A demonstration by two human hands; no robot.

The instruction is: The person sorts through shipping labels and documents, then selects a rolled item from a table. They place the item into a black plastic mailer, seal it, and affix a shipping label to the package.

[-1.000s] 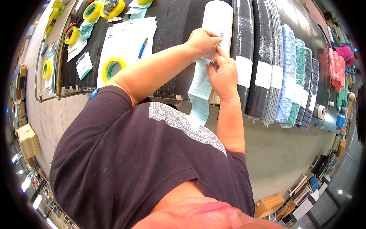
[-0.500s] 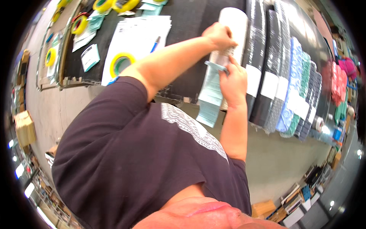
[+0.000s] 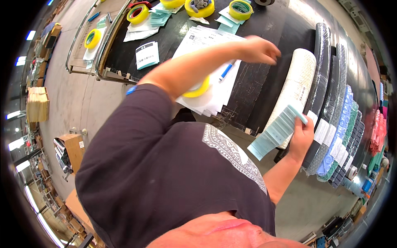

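Note:
My right hand (image 3: 302, 138) is closed on a folded strip of pale blue labels (image 3: 275, 132), which hangs down to the left across the near end of a cream textured roll (image 3: 295, 78). A small printed sticker shows on that roll. Above the black table my left hand (image 3: 260, 50) is slightly smeared by motion, its fingers loosely bent and apart with nothing seen in them. Under my left forearm lie white printed sheets (image 3: 198, 41), a blue pen (image 3: 226, 72) and a partly hidden roll of yellow tape (image 3: 197, 89).
Right of the cream roll lie black wrapped rolls (image 3: 320, 74), then blue, green and dark ones with white labels. Several tape rolls (image 3: 241, 10) and a label stack (image 3: 147, 55) sit on the black table (image 3: 252, 91). A metal-railed cart (image 3: 76, 49) stands at the left.
My left hand has left the cream roll and moved away to its left. My right hand still holds the label strip, now near the roll's close end. The view has shifted.

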